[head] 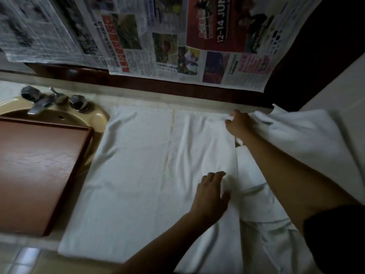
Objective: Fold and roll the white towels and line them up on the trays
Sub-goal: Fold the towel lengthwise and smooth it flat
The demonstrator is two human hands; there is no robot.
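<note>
While white towel [158,165] lies spread flat on bench [29,241], just R of brown tray [39,165] set over sink [94,115], L hand [212,194] rests on it near its R edge, fingers straight, holding nothing. R hand [237,123] at towel's far R corner, fingers curled, pinching hem. More white cloth [296,139] heaped to R; newspaper sheets [158,46] on wall behind.
</note>
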